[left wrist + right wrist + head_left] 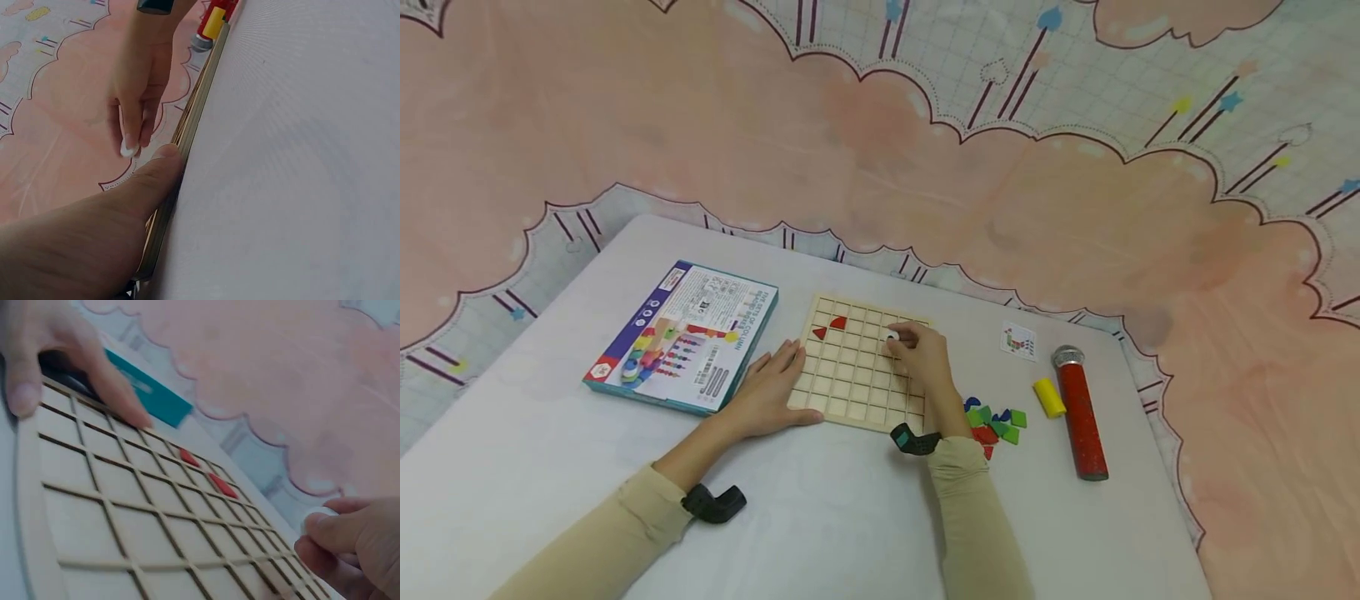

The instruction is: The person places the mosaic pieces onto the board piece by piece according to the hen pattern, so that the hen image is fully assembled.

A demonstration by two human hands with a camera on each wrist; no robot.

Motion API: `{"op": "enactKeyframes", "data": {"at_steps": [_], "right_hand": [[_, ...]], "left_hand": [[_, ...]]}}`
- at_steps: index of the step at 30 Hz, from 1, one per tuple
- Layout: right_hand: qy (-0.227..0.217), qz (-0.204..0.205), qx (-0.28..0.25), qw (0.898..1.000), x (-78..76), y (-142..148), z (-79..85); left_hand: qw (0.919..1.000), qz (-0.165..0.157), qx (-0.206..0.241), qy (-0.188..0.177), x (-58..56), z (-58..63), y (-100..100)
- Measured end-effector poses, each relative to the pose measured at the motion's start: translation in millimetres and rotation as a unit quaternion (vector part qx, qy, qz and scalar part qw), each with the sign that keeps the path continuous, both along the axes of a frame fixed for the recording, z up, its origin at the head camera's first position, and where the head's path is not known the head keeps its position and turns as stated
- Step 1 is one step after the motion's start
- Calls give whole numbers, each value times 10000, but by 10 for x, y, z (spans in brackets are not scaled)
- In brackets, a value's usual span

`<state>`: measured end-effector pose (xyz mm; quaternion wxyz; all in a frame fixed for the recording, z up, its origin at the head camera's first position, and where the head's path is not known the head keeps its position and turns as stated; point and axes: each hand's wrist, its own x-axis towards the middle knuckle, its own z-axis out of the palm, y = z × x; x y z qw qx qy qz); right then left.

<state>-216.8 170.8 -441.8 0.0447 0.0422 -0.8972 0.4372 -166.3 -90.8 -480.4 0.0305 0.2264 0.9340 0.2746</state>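
A square wooden grid board (850, 371) lies on the white table. Two red pieces sit in its cells near the far left corner: a quarter-round one (838, 322) and a triangular one (819, 332). My left hand (767, 396) rests along the board's left edge, fingers straight, with the thumb (153, 172) against the near edge. Over the far right part of the board, my right hand (925, 354) pinches a small white round piece (317, 515) between thumb and fingertips. A dark mark shows on that piece in the head view.
Left of the board lies a flat toy box (700, 333). Loose green (1018, 418), red (985, 435) and blue (972, 403) pieces lie beside my right wrist. Farther right are a picture card (1018, 341), a yellow cylinder (1048, 398) and a red tube with a silvery end (1081, 417).
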Motion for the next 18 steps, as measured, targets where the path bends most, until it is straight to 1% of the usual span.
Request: {"op": "enactKeyframes", "data": {"at_steps": [3,6,10,13,18], "right_hand": [[-130,338,-274,9990,-63,-187,-7],[-198,475,-489,9975,-131,-337,-54],[24,323,-329,9989,-180,-479,-144],[185,177,-75,9996,-182,-563,-201],[310,147,173,9993,-195,-693,-244]], "left_hand": [[10000,26,-29,-17,-9,20,8],[10000,47,-50,0,-20,36,22],[10000,53,-71,29,-19,39,37],[9999,48,-78,43,0,31,36],[9997,139,-150,119,26,12,14]]}}
